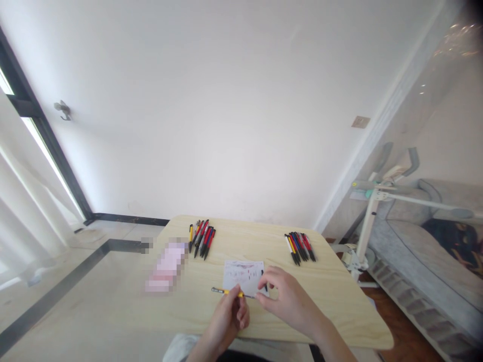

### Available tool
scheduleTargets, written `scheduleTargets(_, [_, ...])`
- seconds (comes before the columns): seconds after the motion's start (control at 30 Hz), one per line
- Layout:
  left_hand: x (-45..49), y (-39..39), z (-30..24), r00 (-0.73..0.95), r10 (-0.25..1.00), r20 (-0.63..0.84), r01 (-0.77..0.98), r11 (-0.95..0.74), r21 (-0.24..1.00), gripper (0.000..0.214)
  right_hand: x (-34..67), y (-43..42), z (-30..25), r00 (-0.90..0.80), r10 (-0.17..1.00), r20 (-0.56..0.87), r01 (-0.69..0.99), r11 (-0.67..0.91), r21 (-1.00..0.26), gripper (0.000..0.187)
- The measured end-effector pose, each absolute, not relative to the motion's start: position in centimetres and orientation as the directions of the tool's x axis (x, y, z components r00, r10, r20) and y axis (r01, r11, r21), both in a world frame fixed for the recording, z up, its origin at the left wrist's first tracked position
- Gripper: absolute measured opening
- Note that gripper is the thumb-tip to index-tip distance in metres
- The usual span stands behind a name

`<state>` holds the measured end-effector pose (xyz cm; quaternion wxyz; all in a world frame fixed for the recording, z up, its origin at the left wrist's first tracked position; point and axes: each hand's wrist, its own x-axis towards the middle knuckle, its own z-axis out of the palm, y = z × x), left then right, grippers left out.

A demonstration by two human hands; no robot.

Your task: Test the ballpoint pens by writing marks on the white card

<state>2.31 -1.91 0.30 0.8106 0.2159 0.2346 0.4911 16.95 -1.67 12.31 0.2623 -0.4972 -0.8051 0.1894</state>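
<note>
My left hand [231, 310] is closed around a yellow pen [227, 291], held sideways over the near part of the table. A thin refill [248, 296] sticks out bare from the pen's right end. My right hand [287, 296] is curved beside that end, thumb near the refill tip and index finger slightly apart from the thumb. Whether anything tiny sits at its fingertips is too small to tell. Behind the hands lies a white sheet of paper [241, 274] with dark and red marks. A black piece [262, 273] shows at the sheet's right side, partly hidden by my right fingers.
Several pens with red, yellow and black parts [204, 239] lie in a group at the table's back left. Another group of pens [300, 247] lies at the back right. A blurred pink item [166, 269] is at the left edge of the wooden table [324, 286]. Exercise equipment [368, 226] stands right.
</note>
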Motion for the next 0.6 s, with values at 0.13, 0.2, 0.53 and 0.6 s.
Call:
scheduleTargets(0.13, [2.5, -1.9, 0.1, 0.385, 0.907, -0.174, -0.689, 0.407, 0.599, 0.044, 16.4, -1.6, 12.2, -0.404, 0.891, 0.207, 0.768, 0.453, -0.453, 0.004])
scheduleTargets(0.2, [2.5, -1.8, 0.0, 0.39, 0.903, -0.179, -0.696, 0.417, 0.585, 0.043, 16.3, -1.5, 11.8, -0.42, 0.887, 0.192, 0.788, 0.461, -0.409, 0.005])
scheduleTargets(0.53, [2.3, -1.7, 0.2, 0.398, 0.898, -0.185, -0.699, 0.428, 0.572, 0.044, 15.9, -1.3, 11.0, -0.442, 0.882, 0.164, 0.803, 0.471, -0.366, 0.012])
scheduleTargets(0.6, [2.3, -1.7, 0.2, 0.404, 0.897, -0.18, -0.702, 0.43, 0.568, 0.043, 15.9, -1.3, 11.0, -0.448, 0.878, 0.17, 0.799, 0.478, -0.364, 0.013])
